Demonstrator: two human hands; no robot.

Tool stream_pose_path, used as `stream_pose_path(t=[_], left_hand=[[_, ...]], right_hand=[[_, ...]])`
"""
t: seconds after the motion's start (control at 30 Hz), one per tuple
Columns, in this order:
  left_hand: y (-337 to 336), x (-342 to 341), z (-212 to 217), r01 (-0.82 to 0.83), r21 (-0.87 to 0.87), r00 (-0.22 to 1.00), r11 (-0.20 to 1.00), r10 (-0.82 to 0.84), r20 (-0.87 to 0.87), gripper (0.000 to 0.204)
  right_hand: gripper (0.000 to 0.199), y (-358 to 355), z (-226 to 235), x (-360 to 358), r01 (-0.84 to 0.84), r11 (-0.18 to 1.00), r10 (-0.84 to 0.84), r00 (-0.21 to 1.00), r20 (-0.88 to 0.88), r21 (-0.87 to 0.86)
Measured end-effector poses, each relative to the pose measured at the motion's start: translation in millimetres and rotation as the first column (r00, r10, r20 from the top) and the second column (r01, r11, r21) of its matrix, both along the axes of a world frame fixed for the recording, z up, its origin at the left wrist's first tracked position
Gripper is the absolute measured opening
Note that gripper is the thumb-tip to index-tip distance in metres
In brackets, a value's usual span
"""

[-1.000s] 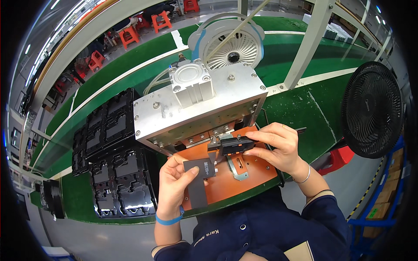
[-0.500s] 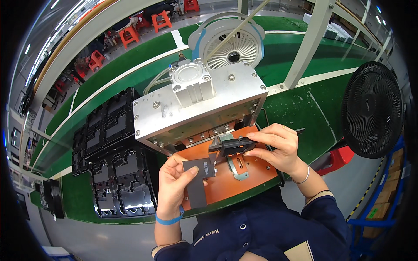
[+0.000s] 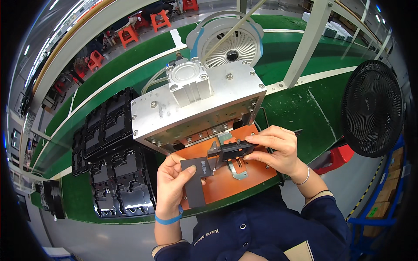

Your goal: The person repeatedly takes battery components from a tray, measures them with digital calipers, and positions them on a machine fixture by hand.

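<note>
Grey plate [image 3: 194, 191] in left hand [image 3: 172, 182], black tool [image 3: 233, 150] in right hand [image 3: 279, 150]

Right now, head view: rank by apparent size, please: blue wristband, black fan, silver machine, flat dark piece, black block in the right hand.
1. Silver machine
2. Black fan
3. Flat dark piece and black block: too close to rank, both partly covered by fingers
4. Blue wristband
</note>
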State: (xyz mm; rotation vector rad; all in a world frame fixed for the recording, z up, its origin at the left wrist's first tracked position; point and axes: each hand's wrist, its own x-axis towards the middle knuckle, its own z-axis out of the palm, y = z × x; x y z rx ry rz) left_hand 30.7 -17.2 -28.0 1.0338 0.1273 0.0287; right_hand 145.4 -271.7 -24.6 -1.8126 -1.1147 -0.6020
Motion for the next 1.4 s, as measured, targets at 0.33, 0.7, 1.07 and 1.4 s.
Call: stream_pose_path(t=[0.33,0.7,1.07,1.4], left_hand=[[0.4,-0.6,1.0,0.007,-0.007,1.0,1.0,-0.007,0.008,0.015],[-5.7,1.3,2.1,-0.081,0.038,0.996,0.996,0.082,-0.026,0.017],[-4.5,0.7,2.2,-0.087,0.038,0.996,0.995,0.088,-0.024,0.017],[0.3,-0.8,-0.1,-0.018,-0.017,1.0,1.0,0.019,0.018,0.013]], right_hand=[[0.045,2.9,0.3,-0.3,0.0,1.0,0.0,1.0,0.011,0.003],[0.044,1.4,2.9,-2.0,0.011,1.0,-0.011,1.0,-0.003,-0.007],[0.048,2.1,2.4,-0.9,-0.003,1.0,0.003,1.0,0.028,-0.002],[0.047,3.0,1.3,-1.9,0.017,1.0,-0.017,0.997,0.076,-0.007]])
